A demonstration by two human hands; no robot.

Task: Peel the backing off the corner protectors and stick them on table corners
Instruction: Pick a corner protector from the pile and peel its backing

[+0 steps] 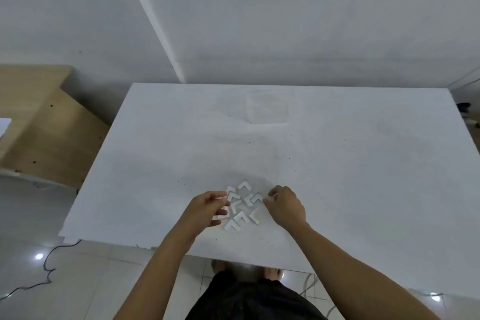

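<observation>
Several small white L-shaped corner protectors (242,206) lie in a loose cluster on the white table (337,153), near its front edge. My left hand (207,209) rests at the cluster's left side, fingers curled, its thumb and fingertips touching one piece there. At the cluster's right side, my right hand (284,206) pinches the edge of one protector (257,198) with its fingertips. The pieces under both hands are partly hidden.
A light wooden desk (39,122) stands to the left of the table, beside the white wall. A black cable (49,267) runs over the tiled floor at the lower left. Dark clutter (465,108) sits past the table's right far corner.
</observation>
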